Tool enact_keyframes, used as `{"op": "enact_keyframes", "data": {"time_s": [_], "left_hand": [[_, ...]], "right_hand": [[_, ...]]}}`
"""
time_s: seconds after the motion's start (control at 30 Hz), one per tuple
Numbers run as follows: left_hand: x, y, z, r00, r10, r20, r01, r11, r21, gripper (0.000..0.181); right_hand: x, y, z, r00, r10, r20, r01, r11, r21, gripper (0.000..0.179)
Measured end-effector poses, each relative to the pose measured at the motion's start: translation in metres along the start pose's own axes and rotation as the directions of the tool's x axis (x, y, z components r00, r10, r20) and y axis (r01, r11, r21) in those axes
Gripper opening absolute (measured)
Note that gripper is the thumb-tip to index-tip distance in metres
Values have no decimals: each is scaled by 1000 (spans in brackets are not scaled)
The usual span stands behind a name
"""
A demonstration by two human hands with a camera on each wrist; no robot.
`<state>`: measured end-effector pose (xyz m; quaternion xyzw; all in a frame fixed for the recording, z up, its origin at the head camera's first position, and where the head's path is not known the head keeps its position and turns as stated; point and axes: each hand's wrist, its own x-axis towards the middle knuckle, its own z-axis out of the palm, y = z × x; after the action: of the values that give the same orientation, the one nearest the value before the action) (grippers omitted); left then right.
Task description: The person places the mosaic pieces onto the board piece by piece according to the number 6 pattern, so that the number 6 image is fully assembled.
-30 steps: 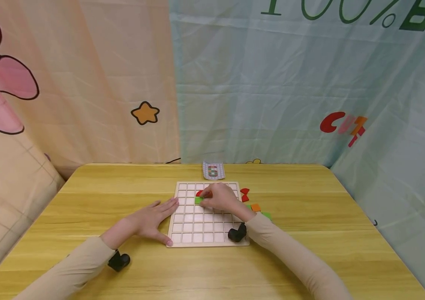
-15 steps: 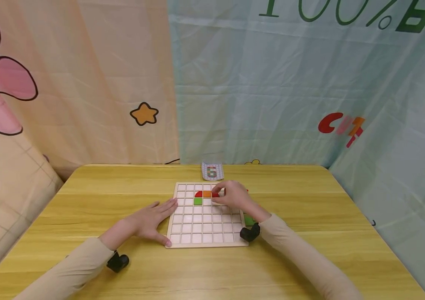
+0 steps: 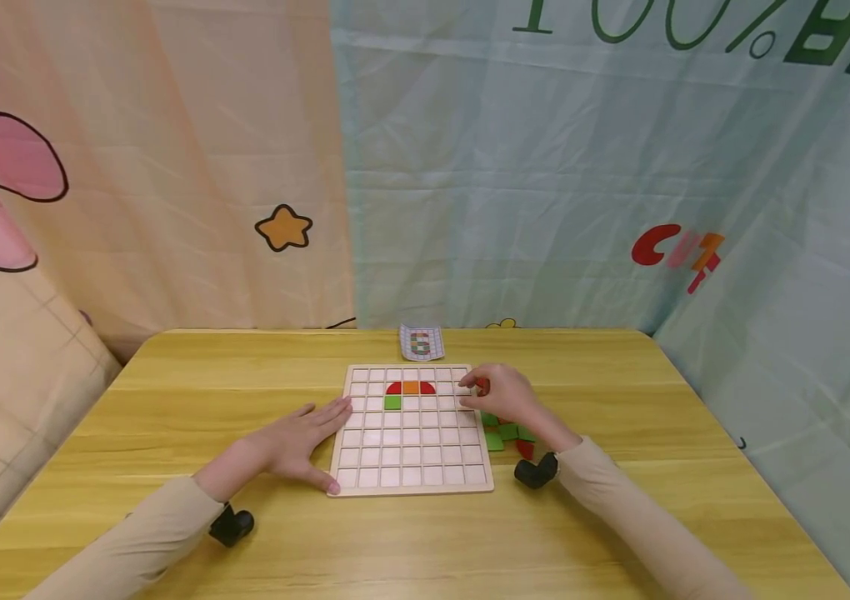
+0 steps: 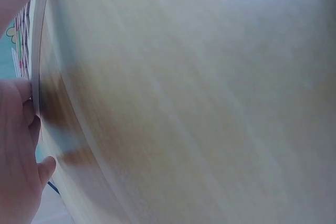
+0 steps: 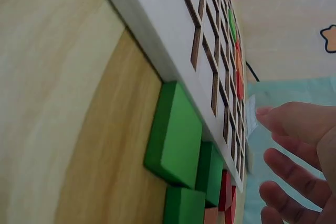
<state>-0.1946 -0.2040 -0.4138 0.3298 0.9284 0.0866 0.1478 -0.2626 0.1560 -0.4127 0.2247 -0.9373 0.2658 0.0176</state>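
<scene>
A wooden grid board (image 3: 410, 478) lies on the table. In its upper left part sit a red rounded piece (image 3: 394, 388), an orange square (image 3: 410, 387), a second red rounded piece (image 3: 428, 388) and, below the first red one, a green square (image 3: 392, 402). My left hand (image 3: 293, 443) rests at the board's left edge, fingers and thumb spread. Over the right edge hovers my right hand (image 3: 506, 393); in the right wrist view its thumb and fingers are apart with nothing seen between them. Beneath it are loose green (image 5: 176, 137) and red (image 3: 525, 449) pieces, partly hidden.
Behind the board a small card (image 3: 421, 342) with a coloured grid pattern lies near the far edge of the wooden table (image 3: 245, 367). Printed curtains (image 3: 470, 208) hang around the table. Each wrist carries a black camera mount (image 3: 536, 471).
My right hand has placed the second red piece beside the orange square, let go of it, and moved right to the board's right edge. My left hand has stayed at the left edge.
</scene>
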Motion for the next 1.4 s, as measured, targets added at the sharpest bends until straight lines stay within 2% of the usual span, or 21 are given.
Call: {"op": "enact_keyframes", "data": {"time_s": [0.33, 0.47, 0.87, 1.4], "left_hand": [[-2, 0, 0, 1000, 1, -1, -1, 1000, -2, 116], [-2, 0, 1, 1000, -1, -4, 1, 1000, 3, 116], [-2, 0, 0, 1000, -9, -5, 9, 1000, 3, 117], [-1, 1, -1, 1000, -7, -6, 7, 1000, 7, 117]], "right_hand": [[-20, 23, -15, 999, 45, 6, -45, 998, 31, 27], [-28, 34, -21, 999, 30, 11, -31, 999, 40, 29], [-47, 65, -34, 993, -46, 104, 41, 998, 51, 31], [-45, 65, -29, 989, -53, 139, 48, 998, 35, 28]]}}
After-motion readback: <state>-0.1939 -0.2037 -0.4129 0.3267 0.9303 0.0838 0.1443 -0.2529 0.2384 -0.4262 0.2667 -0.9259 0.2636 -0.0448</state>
